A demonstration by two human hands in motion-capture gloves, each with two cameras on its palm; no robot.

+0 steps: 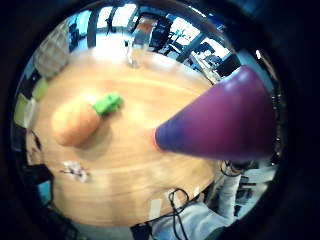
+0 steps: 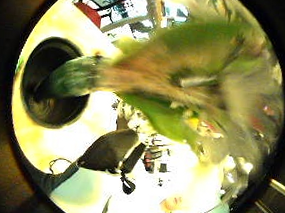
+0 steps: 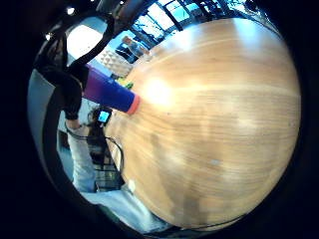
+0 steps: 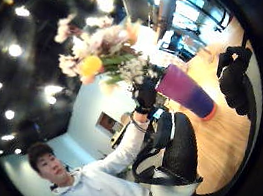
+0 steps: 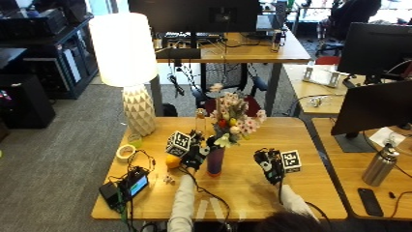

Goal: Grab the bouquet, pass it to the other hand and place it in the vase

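An office room holds a wooden desk with a white lamp at its far left corner. A purple vase stands upright near the middle. The left hand has its grip curled round the stems of the bouquet, which sits in the vase's mouth. The right hand hovers apart over bare wood, its grip relaxed and holding nothing.

Surface: wooden table
Centre: purple vase
Left of vase: carrot toy, tape roll, lamp
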